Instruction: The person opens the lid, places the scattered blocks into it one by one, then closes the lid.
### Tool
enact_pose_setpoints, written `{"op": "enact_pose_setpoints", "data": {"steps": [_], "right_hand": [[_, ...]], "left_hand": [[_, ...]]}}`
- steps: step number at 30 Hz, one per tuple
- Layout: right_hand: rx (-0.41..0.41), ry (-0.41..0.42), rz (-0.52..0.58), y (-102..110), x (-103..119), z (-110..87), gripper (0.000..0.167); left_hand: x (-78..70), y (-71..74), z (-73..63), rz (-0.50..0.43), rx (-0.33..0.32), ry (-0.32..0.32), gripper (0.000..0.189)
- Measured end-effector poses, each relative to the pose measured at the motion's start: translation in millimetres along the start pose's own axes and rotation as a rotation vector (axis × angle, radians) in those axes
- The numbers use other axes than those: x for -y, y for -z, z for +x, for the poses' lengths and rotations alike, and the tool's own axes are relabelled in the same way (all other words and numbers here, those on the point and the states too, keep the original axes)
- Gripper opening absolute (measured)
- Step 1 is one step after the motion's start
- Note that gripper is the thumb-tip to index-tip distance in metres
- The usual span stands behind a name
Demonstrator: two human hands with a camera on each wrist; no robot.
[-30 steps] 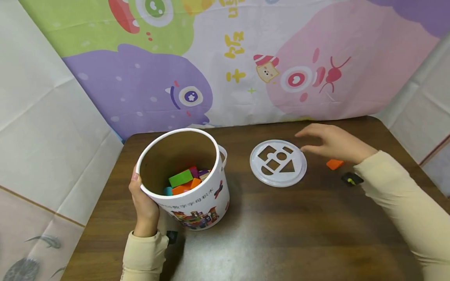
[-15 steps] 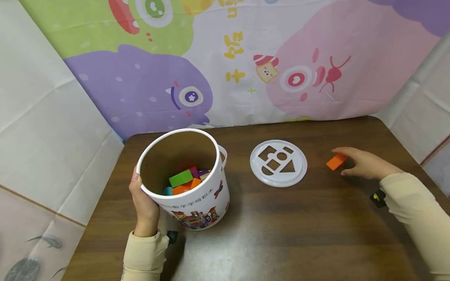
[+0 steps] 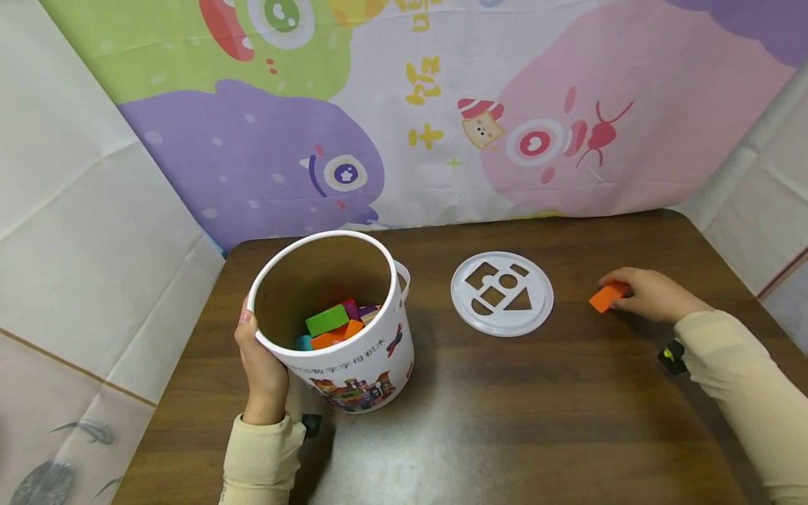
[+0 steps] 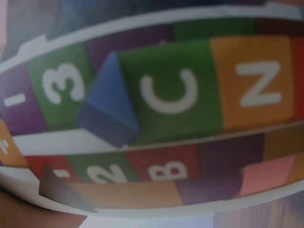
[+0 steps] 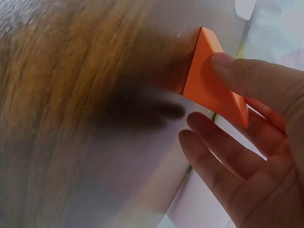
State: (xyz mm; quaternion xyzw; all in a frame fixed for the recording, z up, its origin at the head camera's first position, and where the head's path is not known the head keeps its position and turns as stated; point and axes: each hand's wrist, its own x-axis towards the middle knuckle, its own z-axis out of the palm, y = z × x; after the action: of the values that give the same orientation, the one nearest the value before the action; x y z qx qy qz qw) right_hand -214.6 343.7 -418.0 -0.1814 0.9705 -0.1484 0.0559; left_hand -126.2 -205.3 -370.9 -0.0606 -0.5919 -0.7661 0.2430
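At the bucket's left side my left hand (image 3: 261,365) holds the white bucket (image 3: 394,361), a fingertip showing just below the rim. The bucket leans a little, its mouth turned so that several coloured blocks show inside, among them a green block (image 3: 326,320). Letter and number blocks printed on its wall (image 4: 178,90) fill the left wrist view. Over on the right, my right hand (image 3: 659,294) pinches an orange triangular block (image 3: 607,297). From the right wrist, the thumb presses one flat face of this block (image 5: 209,80), while two other fingers (image 5: 223,142) extend free below it.
Between the bucket and my right hand lies a round white lid (image 3: 501,326) with shaped cutouts. A cartoon-printed cloth (image 3: 429,182) hangs behind the brown wooden table (image 3: 505,407). Pale panels (image 3: 107,210) stand at the sides.
My right hand has moved from beside the lid, right and down to the orange block, and now pinches it. The left hand and bucket stay in place.
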Motion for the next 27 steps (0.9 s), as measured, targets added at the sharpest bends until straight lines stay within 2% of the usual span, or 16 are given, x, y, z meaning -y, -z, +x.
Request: {"op": "enact_pose_setpoints", "data": {"steps": [4, 11, 16, 18, 23, 25, 27], "right_hand": [[0.004, 0.012, -0.006, 0.8, 0.3, -1.3, 0.034], [0.006, -0.003, -0.020, 2.2, 1.7, -3.4, 0.033], [-0.030, -0.003, -0.021, 15.6, 12.0, -0.8, 0.033], [-0.054, 0.001, -0.025, 24.5, 21.8, 1.5, 0.033], [-0.163, 0.079, -0.038, 49.0, 58.5, 8.2, 0.026], [-0.199, 0.127, -0.045, 58.2, 74.9, 12.5, 0.022], [-0.221, 0.169, -0.054, 66.0, 91.0, 17.6, 0.020]], "left_hand": [[-5.2, -5.6, -2.1, -0.007, -0.010, -0.014, 0.056], [-8.4, -7.5, -3.2, 0.008, -0.016, 0.000, 0.054], [-11.8, -9.8, -4.6, -0.015, 0.001, -0.003, 0.054], [-4.6, -3.8, -1.7, -0.025, 0.010, -0.008, 0.054], [28.1, 23.0, 9.6, -0.055, 0.072, -0.036, 0.055], [32.3, 26.4, 10.8, -0.062, 0.092, -0.044, 0.055], [29.6, 23.2, 9.3, -0.078, 0.086, -0.045, 0.056]]}}
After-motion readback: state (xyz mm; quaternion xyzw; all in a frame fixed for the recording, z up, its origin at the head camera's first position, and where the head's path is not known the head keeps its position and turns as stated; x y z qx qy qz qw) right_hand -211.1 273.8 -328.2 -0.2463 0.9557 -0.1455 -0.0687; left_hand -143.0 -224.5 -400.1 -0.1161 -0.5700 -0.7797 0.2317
